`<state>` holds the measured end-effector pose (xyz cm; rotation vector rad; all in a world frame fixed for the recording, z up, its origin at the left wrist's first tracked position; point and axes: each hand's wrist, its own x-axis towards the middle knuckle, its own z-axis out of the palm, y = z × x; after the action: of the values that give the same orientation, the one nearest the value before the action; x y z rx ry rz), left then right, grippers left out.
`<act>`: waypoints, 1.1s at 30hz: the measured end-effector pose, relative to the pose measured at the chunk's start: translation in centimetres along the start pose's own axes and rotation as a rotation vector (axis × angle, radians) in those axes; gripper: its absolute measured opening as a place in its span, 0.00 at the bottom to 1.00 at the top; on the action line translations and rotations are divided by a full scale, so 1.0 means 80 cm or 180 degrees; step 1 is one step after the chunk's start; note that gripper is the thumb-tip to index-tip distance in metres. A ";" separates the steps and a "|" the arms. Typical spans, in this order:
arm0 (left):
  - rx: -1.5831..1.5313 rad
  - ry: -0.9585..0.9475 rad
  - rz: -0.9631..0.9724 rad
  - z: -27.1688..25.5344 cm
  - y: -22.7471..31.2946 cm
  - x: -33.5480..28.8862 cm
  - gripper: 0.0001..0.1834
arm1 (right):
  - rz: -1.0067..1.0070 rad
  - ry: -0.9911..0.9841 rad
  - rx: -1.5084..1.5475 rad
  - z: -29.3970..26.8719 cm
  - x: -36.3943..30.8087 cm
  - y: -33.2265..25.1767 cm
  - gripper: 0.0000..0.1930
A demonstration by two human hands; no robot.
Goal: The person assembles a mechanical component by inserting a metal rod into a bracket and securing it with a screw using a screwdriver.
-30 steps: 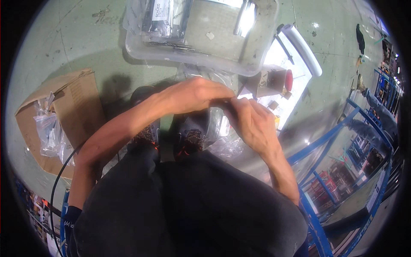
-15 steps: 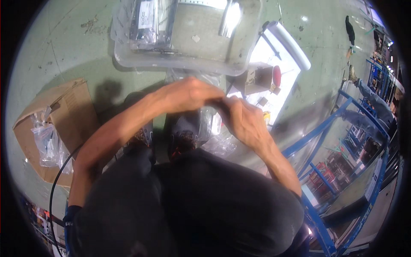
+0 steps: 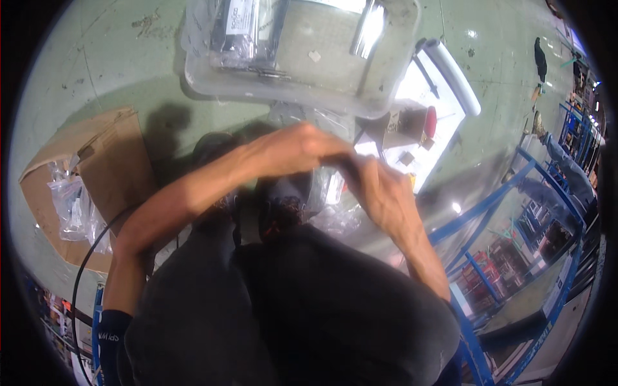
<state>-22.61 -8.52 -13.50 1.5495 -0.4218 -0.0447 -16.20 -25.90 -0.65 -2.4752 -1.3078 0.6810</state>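
My left hand and my right hand meet in front of my knees, their fingertips together. Both are closed, with the fingers bent down and away from view. Whatever they pinch, if anything, is hidden behind the knuckles. Clear plastic bags lie on the floor just below the hands, beside my shoe. Beyond the hands stands a translucent plastic bin holding a bagged, labelled part and a shiny metal piece.
An open cardboard box with small clear bags stands at left, near a black cable. Right of the bin lie a paper sheet with a curled edge and a small open carton. A blue metal frame rises at right.
The view has shifted slightly, so the bin, paper and hands appear a little further right and lower. My hands stay together, fingers still bent.
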 end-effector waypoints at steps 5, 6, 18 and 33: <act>0.0132 -0.0003 -0.0080 0.004 0.008 -0.002 0.26 | 0.0094 0.0277 0.0114 0.005 -0.012 0.001 0.17; 0.0059 0.0013 -0.0140 0.001 0.011 -0.003 0.26 | 0.0073 0.0313 0.0085 0.010 -0.005 0.007 0.17; 0.0318 0.0414 -0.0227 0.009 0.009 -0.008 0.23 | 0.0341 0.1700 0.0845 0.075 -0.016 -0.003 0.19; 0.0599 0.0160 -0.0239 0.007 0.039 -0.007 0.24 | 0.0005 0.2014 0.0865 0.049 -0.025 -0.010 0.15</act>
<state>-24.07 -8.78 -10.63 1.7480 -0.3355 -0.0247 -19.74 -27.04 -3.14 -2.1948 -0.8995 0.0421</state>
